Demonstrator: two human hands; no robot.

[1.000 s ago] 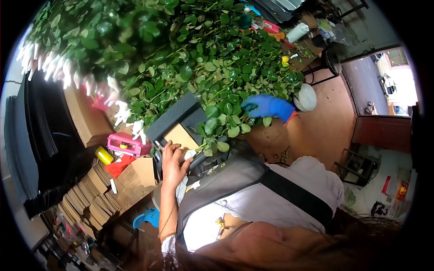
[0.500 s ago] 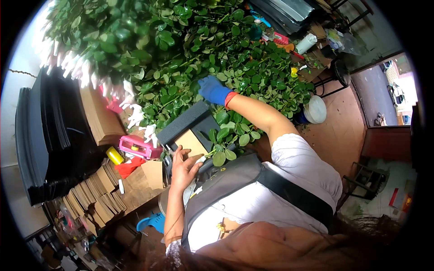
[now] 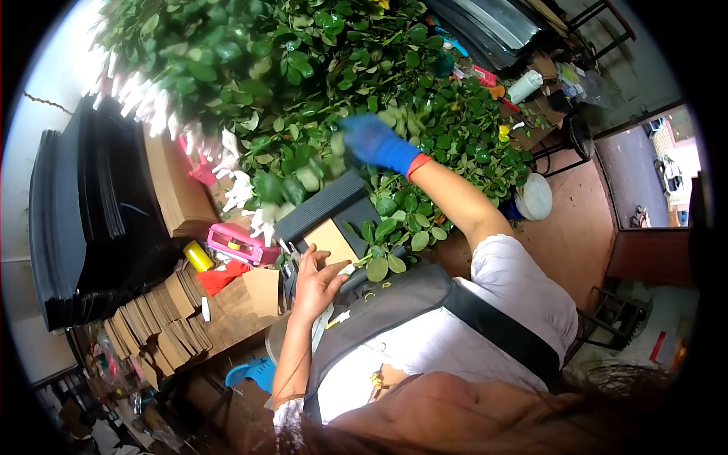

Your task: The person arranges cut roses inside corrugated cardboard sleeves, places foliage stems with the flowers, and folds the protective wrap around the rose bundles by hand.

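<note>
My right hand (image 3: 371,139), in a blue knitted glove with a red cuff, is over a large heap of leafy stems (image 3: 311,83). Its fingers are smeared by motion, and leaves beside it are blurred too. White-covered heads (image 3: 155,114) line the heap's left edge. My bare left hand (image 3: 315,287) is near my chest at a dark ribbed stand (image 3: 322,206) with a tan board (image 3: 334,241) on it. Between its thumb and fingers runs the end of a single leafy stem (image 3: 385,241), whose leaves point right. My fingers partly hide that end.
On the left are black sheets (image 3: 83,220), a tan cardboard stack (image 3: 176,186), a pink plastic holder (image 3: 241,244), a yellow roll (image 3: 198,256) and cardboard pieces (image 3: 152,326). A white bucket (image 3: 533,197) stands right of the heap. A blue stool (image 3: 252,373) is below the table.
The gloved hand has shifted slightly up and right over the heap, and leaves near it are now moving. The view has shifted a little. My left hand stays by the stand.
</note>
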